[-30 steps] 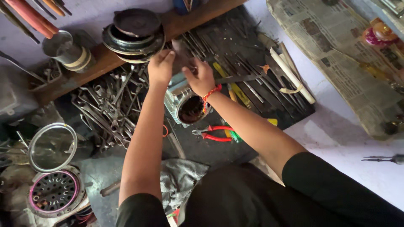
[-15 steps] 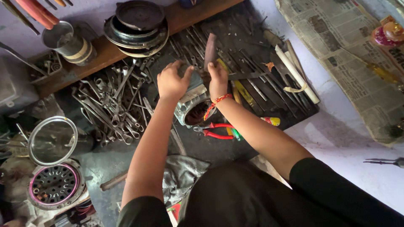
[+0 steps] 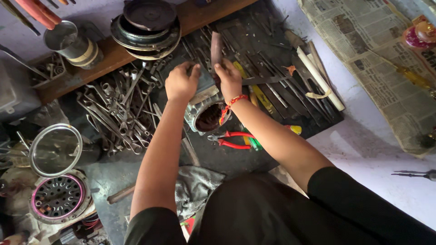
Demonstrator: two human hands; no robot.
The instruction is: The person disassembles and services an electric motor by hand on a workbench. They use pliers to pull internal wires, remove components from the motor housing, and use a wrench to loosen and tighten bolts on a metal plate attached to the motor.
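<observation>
Looking down from the head camera, the left hand (image 3: 180, 82) clenches the top edge of the grey motor housing (image 3: 204, 111), which stands on the dark mat (image 3: 272, 122), while the right hand (image 3: 228, 78) grips a flat metal blade (image 3: 216, 47) above it. That blade could slip off the rim and nick the fingers. Red-handled pliers (image 3: 231, 139) lie just beside; a spanner pile (image 3: 122, 113) crowds the left, newspaper (image 3: 377, 59) the right

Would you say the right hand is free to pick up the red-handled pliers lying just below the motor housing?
Probably not yet: the right hand grips a flat tool above the motor housing. The red-handled pliers lie uncovered beneath its wrist.
</observation>
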